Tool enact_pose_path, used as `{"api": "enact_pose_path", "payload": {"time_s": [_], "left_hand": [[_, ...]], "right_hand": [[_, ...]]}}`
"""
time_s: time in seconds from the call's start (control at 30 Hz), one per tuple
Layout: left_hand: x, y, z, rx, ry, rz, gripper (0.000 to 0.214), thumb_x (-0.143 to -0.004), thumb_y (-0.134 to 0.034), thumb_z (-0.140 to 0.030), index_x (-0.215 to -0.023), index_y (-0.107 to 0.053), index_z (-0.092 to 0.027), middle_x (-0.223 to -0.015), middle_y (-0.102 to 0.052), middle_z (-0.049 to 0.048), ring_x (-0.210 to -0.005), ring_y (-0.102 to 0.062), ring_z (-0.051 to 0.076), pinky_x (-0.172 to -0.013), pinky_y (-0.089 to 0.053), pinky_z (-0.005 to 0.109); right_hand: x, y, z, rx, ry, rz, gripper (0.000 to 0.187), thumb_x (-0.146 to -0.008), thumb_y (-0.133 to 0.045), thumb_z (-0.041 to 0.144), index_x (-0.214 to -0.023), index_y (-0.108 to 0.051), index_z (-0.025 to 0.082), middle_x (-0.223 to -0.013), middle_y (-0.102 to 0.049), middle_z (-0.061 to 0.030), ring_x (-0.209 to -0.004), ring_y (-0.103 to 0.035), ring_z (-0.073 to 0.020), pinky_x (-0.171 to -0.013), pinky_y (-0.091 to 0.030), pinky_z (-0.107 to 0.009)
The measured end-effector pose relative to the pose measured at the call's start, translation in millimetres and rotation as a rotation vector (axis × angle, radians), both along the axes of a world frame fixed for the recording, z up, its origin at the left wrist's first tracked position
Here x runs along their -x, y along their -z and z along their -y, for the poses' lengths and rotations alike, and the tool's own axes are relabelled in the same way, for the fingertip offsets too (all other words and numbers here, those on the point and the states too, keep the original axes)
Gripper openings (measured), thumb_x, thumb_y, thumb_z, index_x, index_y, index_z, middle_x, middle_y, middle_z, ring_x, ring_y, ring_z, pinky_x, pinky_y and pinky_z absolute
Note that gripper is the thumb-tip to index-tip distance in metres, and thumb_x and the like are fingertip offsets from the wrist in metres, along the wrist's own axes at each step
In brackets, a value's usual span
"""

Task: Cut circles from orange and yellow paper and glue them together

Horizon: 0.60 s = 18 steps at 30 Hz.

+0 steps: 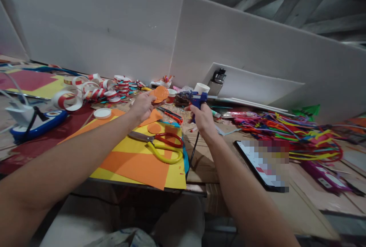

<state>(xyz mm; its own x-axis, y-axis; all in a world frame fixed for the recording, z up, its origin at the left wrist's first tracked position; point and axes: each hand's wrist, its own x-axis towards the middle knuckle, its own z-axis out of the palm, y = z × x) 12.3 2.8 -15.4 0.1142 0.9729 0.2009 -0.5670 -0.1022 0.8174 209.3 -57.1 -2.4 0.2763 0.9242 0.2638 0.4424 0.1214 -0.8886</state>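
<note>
Left hand: pinching orange round pieces between thumb and fingers, leaving most of the upper face uncovered.
Orange round pieces: sitting raised in that grip, near the far edge of the yellow paper; apparently overlapping, and looking already cut to shape.
Right hand: wrapping around the handle of a blue glue gun, holding it raised.
Blue glue gun: standing apart from the orange round pieces, to their right; apparently trailing a black cable down over the cardboard.
Scissors: lying unheld across the yellow paper and the orange sheets.
Cutting: looking done for the pieces in hand and for the loose orange disc, lying flat beyond the scissors; leaving broad areas of orange sheet whole.
Gluing: not touching gun to paper at this moment; showing no clear bead on the upper face; cannot tell about the underside or between the pieces.
Joining: seeming incomplete at best, judging by the loose orange disc lying separate.
Red-and-white paper rings: lying heaped at the left, looking already formed into loops.
White round lid: lying flat by the orange paper, apart from both hands.
</note>
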Motion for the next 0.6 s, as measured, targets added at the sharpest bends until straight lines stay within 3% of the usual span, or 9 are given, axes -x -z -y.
{"api": "enact_pose_path", "payload": {"time_s": [0.1,0.27,0.43,0.6], "left_hand": [[-1.0,1.2,0.8,0.047,-0.007,0.0,0.024,-0.069,-0.054,0.001,-0.085,-0.067,-0.013,-0.095,-0.076,0.0081,-0.1,-0.071,0.019,-0.1,-0.055,0.046],[-2.0,4.8,1.9,0.049,0.032,-0.009,0.028,-0.068,-0.055,0.001,-0.089,-0.067,-0.013,-0.097,-0.076,0.0083,-0.101,-0.071,0.019,-0.099,-0.056,0.044],[-2.4,10.9,0.0,0.053,0.073,-0.041,0.029,-0.068,-0.056,0.001,-0.09,-0.068,-0.013,-0.096,-0.076,0.0091,-0.099,-0.072,0.02,-0.095,-0.058,0.042],[-5.3,10.3,2.9,0.085,0.088,-0.043,0.028,-0.07,-0.056,0.001,-0.09,-0.069,-0.013,-0.095,-0.077,0.0095,-0.099,-0.072,0.02,-0.094,-0.059,0.04]], "right_hand": [[-17.9,7.5,-16.5,0.125,0.118,-0.059,0.011,-0.082,-0.055,0.023,-0.089,-0.059,0.016,-0.08,-0.065,-0.0044,-0.058,-0.053,-0.0104,-0.051,-0.051,-0.022],[-41.2,27.4,-39.6,0.242,0.187,-0.035,0.006,-0.075,-0.059,0.018,-0.069,-0.06,0.015,-0.06,-0.061,-0.006,-0.049,-0.052,-0.0138,-0.045,-0.046,-0.027],[-49.1,38.0,-48.3,0.336,0.155,-0.018,0.005,-0.078,-0.059,0.017,-0.074,-0.062,0.016,-0.058,-0.064,-0.0073,-0.045,-0.056,-0.0168,-0.049,-0.052,-0.032],[-53.2,39.7,-49.2,0.355,0.129,0.141,0.013,-0.083,-0.058,0.025,-0.079,-0.067,0.015,-0.055,-0.064,-0.009,-0.05,-0.063,-0.0219,-0.053,-0.054,-0.034]]}}
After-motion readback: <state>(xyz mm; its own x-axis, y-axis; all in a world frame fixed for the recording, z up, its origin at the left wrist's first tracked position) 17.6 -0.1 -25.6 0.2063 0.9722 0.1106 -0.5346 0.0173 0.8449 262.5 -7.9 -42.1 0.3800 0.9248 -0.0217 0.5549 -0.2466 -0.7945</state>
